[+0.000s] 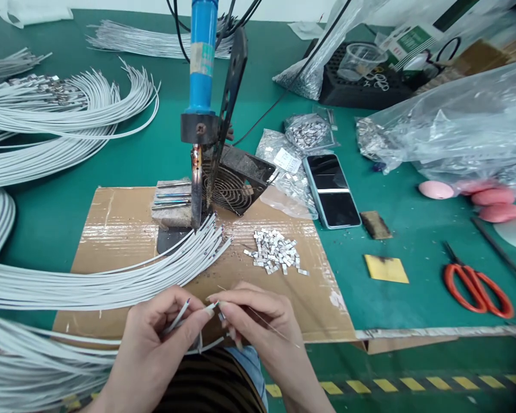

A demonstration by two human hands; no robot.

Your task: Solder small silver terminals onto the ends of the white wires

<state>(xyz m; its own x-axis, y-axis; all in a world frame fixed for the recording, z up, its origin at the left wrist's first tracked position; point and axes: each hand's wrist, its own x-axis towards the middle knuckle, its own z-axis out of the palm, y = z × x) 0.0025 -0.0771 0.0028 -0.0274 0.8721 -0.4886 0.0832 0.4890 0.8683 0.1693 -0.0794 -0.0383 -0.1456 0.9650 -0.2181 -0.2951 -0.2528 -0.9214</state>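
Observation:
My left hand (161, 332) is closed in a pinch on the end of a thin white cable (178, 317) near the front edge of the cardboard sheet (112, 229). My right hand (251, 315) is pinched too, holding a small metal clip at the cable's tip (215, 306) together with a thin wire (266, 324) that runs out to the right. A pile of small metal clips (275, 257) lies on the cardboard just beyond my hands. A fan of white cables (112, 281) spreads in from the left. A blue soldering iron (202, 63) stands upright in its stand behind them.
A small black fan (236, 183) leans behind the iron. A phone (332, 190), bags of metal parts (309, 133), a yellow sponge (386, 268), red scissors (477, 287) and pink items (494, 198) lie on the green table (413, 229) to the right. More cable bundles (60, 103) fill the left.

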